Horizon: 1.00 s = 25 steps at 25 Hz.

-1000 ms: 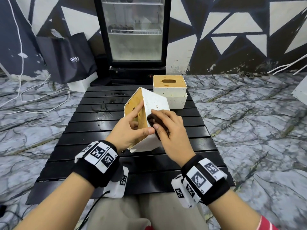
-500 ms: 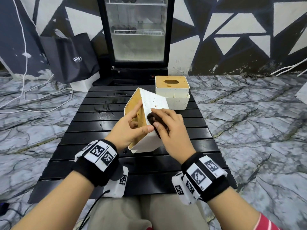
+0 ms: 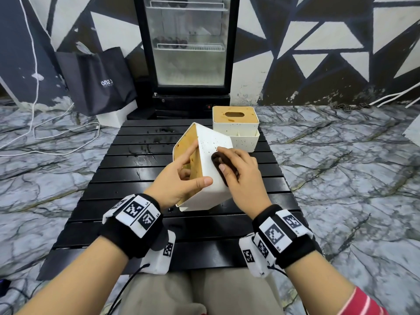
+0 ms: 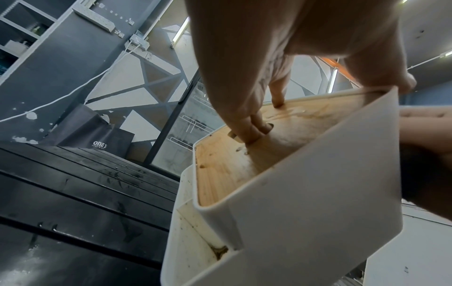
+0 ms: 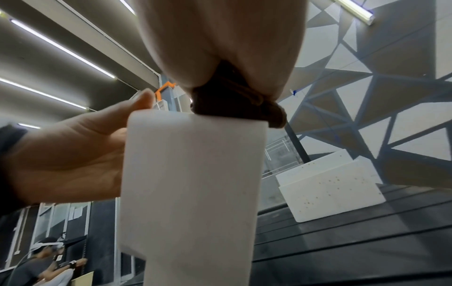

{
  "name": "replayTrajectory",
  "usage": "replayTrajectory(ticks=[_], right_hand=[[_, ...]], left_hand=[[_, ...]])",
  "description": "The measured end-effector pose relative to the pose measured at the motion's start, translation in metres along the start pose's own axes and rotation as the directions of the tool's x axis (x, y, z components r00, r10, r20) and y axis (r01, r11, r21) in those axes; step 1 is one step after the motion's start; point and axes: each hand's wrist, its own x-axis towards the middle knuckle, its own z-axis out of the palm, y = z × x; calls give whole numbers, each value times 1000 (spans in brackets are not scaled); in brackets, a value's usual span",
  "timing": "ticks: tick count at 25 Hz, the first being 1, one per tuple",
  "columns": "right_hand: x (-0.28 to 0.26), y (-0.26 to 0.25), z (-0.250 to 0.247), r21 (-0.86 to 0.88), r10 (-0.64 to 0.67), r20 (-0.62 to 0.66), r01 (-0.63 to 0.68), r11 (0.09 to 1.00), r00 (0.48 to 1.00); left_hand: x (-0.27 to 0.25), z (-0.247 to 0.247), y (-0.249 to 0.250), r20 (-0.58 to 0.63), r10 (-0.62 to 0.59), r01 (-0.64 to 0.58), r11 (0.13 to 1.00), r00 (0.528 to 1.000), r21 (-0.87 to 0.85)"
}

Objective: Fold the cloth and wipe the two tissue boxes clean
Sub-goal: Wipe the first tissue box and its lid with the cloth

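A white tissue box (image 3: 218,189) with a wooden lid (image 3: 193,160) is tipped up on one edge on the black slatted table (image 3: 136,178). My left hand (image 3: 181,176) grips it, thumb on the white side and fingers (image 4: 252,129) hooked into the lid's slot. My right hand (image 3: 241,176) holds a folded dark brown cloth (image 3: 219,162) and presses it against the box's speckled white side (image 5: 190,183). In the right wrist view the cloth (image 5: 234,104) is bunched under the palm. The second tissue box (image 3: 235,123) stands upright behind, untouched.
A glass-door fridge (image 3: 188,46) stands just past the table's far end, with a dark bag (image 3: 100,83) to its left. White cables (image 3: 45,137) trail over the marble floor on the left. My knees meet the table's near edge.
My right hand has slid the cloth a little way up the box's white side. My left hand keeps the same grip and the box stays tilted.
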Motion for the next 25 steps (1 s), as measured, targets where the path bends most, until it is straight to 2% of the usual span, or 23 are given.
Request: replayTrajectory(ticks=[6,11,15,21,25], right_hand=[[-20,-1,3,-1,9,-11,-9,1000,1000],[-12,-12,7,-19,-59,-52,58,998,997],[7,-6,1,-7,-32,-65,32,999,997],[-1,-8,2,-8,-26,-80,26,1000,996],[15,-6,-3,13,-13,-81,14,1000,997]], left_hand=[[-2,-5,-4,-45,-2,2,1000,999,-6],[-9,-5,-6,12,24,-24,1000,1000,-6],[-6,-1,-2,37,30,-30,1000,999,-7],[-7,-1,2,66,7,-6,1000,998,-24],[-6,3,3,89,4,-3,1000,996,-2]])
